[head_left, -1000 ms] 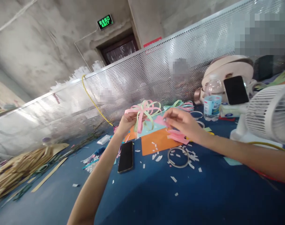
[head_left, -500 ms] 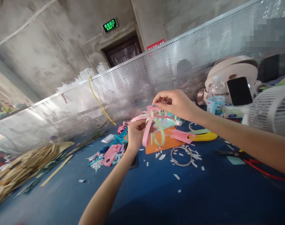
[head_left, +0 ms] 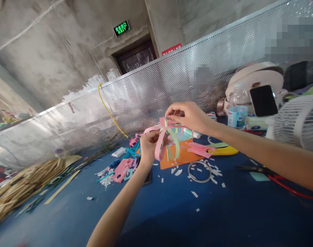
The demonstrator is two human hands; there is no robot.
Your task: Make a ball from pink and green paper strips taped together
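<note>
Above the blue table I hold up a craft of looped pink and green paper strips point(head_left: 160, 147). My left hand point(head_left: 149, 145) grips it from the left, its fingertips partly hidden behind the loops. At the top, my right hand point(head_left: 188, 115) pinches a small pink paper piece point(head_left: 162, 120) beside the green stub where the strips cross. Under and behind the craft lies an orange sheet point(head_left: 169, 161). A folded pink paper with cut-outs point(head_left: 201, 150) rests at the sheet's right side.
Scissors with red handles point(head_left: 282, 187) lie at the right, below a white fan point(head_left: 297, 120). A tape ring point(head_left: 199, 172) sits among white paper scraps. Pink and blue offcuts point(head_left: 124, 169) are left of centre; tan strips point(head_left: 30, 175) pile farther left. A perforated metal panel point(head_left: 156, 85) stands behind.
My right hand has come down slightly with the pink paper piece, now closer to the top of the strips. My left hand stays almost in place.
</note>
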